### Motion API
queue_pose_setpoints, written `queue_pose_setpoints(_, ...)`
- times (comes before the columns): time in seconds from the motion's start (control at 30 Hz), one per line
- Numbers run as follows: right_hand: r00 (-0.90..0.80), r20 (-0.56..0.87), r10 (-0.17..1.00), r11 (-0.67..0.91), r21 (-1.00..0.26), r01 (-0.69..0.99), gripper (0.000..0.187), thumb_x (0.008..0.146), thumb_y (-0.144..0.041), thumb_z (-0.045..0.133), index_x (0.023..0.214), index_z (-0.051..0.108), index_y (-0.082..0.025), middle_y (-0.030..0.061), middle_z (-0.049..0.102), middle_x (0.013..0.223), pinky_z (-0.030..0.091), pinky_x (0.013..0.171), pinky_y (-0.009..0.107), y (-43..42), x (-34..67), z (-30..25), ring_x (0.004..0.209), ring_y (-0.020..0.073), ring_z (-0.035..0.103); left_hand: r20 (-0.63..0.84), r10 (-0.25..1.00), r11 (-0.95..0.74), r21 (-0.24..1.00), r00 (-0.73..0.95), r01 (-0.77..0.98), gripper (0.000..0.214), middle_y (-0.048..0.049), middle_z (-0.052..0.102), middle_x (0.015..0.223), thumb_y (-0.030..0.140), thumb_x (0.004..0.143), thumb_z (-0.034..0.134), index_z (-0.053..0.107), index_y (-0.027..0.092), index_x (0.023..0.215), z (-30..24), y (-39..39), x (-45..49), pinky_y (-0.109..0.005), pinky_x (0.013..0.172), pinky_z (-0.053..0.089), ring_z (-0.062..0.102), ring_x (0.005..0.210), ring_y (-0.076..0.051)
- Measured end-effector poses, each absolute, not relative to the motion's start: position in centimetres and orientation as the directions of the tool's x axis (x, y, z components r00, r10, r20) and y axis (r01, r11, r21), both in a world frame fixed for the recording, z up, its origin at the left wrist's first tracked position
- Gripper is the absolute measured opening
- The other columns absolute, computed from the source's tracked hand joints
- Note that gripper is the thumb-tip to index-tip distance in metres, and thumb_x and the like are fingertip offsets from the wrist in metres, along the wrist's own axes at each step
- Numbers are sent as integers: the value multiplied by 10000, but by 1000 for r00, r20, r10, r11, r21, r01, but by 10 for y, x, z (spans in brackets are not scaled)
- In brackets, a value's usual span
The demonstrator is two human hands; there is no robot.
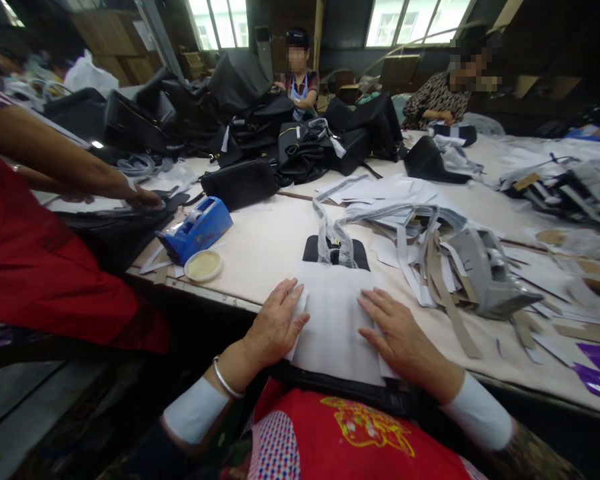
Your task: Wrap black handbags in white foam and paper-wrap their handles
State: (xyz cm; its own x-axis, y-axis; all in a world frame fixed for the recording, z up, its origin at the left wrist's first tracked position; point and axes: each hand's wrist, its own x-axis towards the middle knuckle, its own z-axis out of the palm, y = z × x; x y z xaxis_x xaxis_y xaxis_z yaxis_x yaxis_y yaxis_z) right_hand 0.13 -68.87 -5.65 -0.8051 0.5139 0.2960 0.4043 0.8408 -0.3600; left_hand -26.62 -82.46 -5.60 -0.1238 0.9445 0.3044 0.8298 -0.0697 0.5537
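Observation:
A black bag lies on the table in front of me, its strap wrapped in clear plastic and looped away from me. A white sheet of paper covers most of the bag. My left hand rests on the left edge of the sheet, where the paper is folded over, fingers apart. Flat on the right edge lies my right hand, its fingers spread. Both palms face down, and neither hand grips anything. The bag's dark near edge shows between the paper and my red apron.
A blue tape dispenser and a round yellowish dish stand to the left. On the right are a grey tape dispenser, paper strips and a paper stack. Black bags pile up behind. A co-worker's arm reaches in from the left.

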Motion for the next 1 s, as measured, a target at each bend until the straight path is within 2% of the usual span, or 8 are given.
queue_pose_setpoints(0.1,-718,392,575,803,-440,402,462,954,-403,537,1366,558,-194,151,530,1431,389,1114,560,-684,7,-46,1335,338,473,363,882,-2,639,-300,769,420,-168,552,1347,365,983,465,547,148,1332,-53,-829,-277,-457,1099,442,517,1276,-270)
queue_pose_setpoints(0.2,-633,441,636,761,-495,419,346,960,-336,535,1268,616,-199,138,619,1302,445,1073,511,-680,8,-30,1223,303,570,307,835,113,716,-457,688,314,-109,660,1058,366,978,483,644,161,1153,-46,-835,-286,-365,879,545,639,971,-214)
queue_pose_setpoints(0.33,-651,444,616,773,-500,390,274,947,-294,550,1185,654,-207,129,660,1214,502,1001,495,-688,-1,-29,1147,295,614,127,949,107,728,-287,677,218,-61,678,886,325,913,585,677,178,1045,-39,-840,-282,-312,763,529,639,806,-188)
queue_pose_setpoints(0.5,-693,429,579,791,-502,349,244,936,-268,555,1140,683,-234,119,665,1206,543,948,483,-693,-12,-42,1126,291,627,157,957,62,710,-244,701,220,-71,700,872,350,911,566,714,193,958,-26,-804,-296,-332,790,502,635,820,-208)
queue_pose_setpoints(0.63,-649,465,603,779,-519,352,221,935,-284,561,1107,695,-243,111,684,1170,556,944,484,-690,-15,-35,1102,290,644,16,917,188,863,-398,469,247,-86,720,1024,343,845,650,711,178,1019,-17,-722,-314,-349,929,481,641,970,-231)
queue_pose_setpoints(0.73,-642,466,609,773,-532,346,222,935,-287,557,1099,700,-248,106,693,1160,566,938,472,-691,-21,-28,1091,287,654,-115,889,293,887,-443,356,287,-124,721,952,339,832,687,688,97,986,-23,-655,-315,-326,814,521,664,919,-237)
queue_pose_setpoints(0.87,-664,432,610,758,-560,333,226,938,-305,550,1090,706,-245,112,694,1164,559,947,479,-693,-26,-25,1098,288,651,-287,890,370,908,-354,194,273,-50,682,823,372,918,634,651,99,936,-31,-601,-304,-300,661,550,652,706,-152)
queue_pose_setpoints(1.0,-654,351,670,667,-671,322,242,933,-370,563,1072,718,-248,110,695,1177,509,1002,504,-679,-26,-20,1122,295,638,-247,936,275,958,-252,83,261,-33,669,786,363,905,654,653,105,946,-25,-595,-298,-283,637,541,634,653,-129)
